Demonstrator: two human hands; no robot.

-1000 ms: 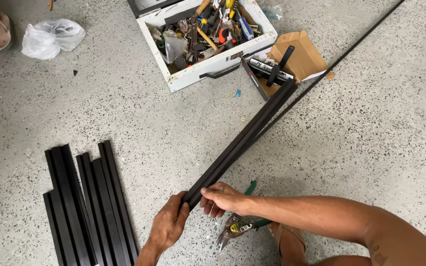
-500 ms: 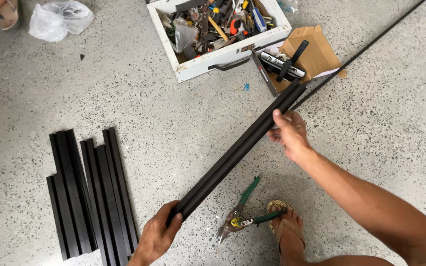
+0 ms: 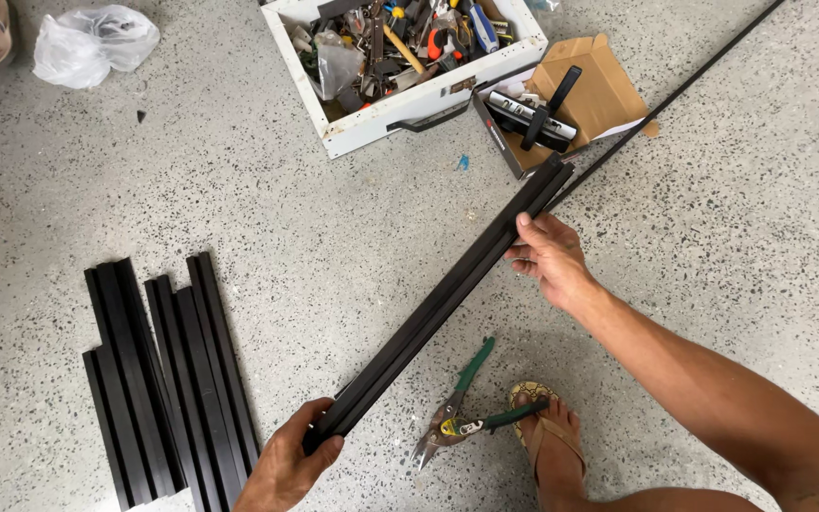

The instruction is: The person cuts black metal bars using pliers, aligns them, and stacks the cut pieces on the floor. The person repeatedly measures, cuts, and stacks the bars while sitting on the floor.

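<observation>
A: So, head view — what's in hand?
B: Long black metal channel strips (image 3: 438,303), stacked, run from 7 to 1 o'clock. Left hand (image 3: 286,465) wrapped shut round the low end; right hand (image 3: 550,258) fingers curled on the upper part.
A: How far along?
B: Pile of short black cut strips (image 3: 158,374) lies at 8 o'clock, so some look done; this length looks uncut. Green-handled tin snips (image 3: 462,410) lie untouched at 6, beside a sandalled foot (image 3: 547,446). White tool tray (image 3: 409,66) sits at 12.

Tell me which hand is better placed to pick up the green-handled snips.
Probably the left hand: it grips the black bar at its near end, right beside the snips. The right hand holds the bar farther up.
</observation>
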